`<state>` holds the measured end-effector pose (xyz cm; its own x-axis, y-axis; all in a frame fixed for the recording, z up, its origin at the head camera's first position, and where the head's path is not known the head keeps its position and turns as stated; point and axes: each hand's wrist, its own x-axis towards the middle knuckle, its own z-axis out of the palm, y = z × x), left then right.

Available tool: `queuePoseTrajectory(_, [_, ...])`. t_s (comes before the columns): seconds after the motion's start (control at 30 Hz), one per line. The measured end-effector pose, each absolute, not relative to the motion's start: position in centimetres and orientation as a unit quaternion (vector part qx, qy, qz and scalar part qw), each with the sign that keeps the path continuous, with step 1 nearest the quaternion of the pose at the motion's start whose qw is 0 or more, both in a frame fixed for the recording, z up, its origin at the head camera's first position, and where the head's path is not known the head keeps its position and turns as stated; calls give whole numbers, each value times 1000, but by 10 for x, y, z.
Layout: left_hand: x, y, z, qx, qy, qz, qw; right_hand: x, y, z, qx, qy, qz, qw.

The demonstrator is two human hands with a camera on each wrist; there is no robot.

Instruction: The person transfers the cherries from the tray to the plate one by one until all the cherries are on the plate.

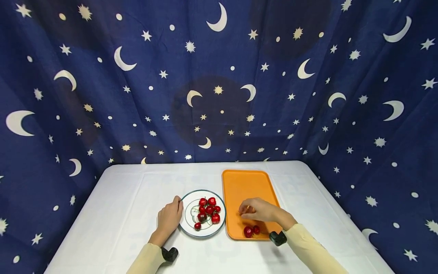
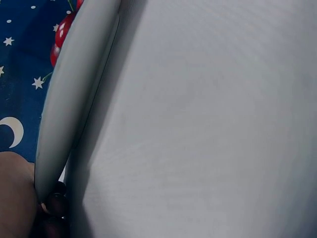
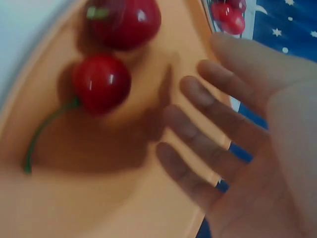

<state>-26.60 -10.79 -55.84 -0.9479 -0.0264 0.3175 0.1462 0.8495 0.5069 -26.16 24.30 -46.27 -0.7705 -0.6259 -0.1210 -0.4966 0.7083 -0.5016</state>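
A white plate [image 1: 187,214] with a dark rim holds several red cherries [image 1: 209,210]. My left hand [image 1: 170,217] grips its left edge, thumb at the rim and fingers under it; the left wrist view shows the plate's underside [image 2: 81,89]. To the right lies an orange tray [image 1: 246,184]. Over the tray hovers my right hand [image 1: 261,210], fingers loosely bent and holding nothing. Near the tray's front edge are two cherries, a larger dark red one [image 3: 131,22] and a smaller one [image 3: 101,84] with a green stem, both apart from my fingers.
Plate and tray stand side by side on a white-covered table [image 1: 137,198]. Behind and around it hangs a dark blue curtain [image 1: 219,49] with moons and stars. A black wrist camera [image 1: 278,238] sits by the tray's front right corner.
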Motion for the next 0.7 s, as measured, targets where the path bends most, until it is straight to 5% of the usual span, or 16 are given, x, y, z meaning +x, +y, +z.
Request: queuePoseTrajectory(0.7, [-264,-107,-555,-30,-949,-274,151,-243,256,-454,-147,919,-243,272])
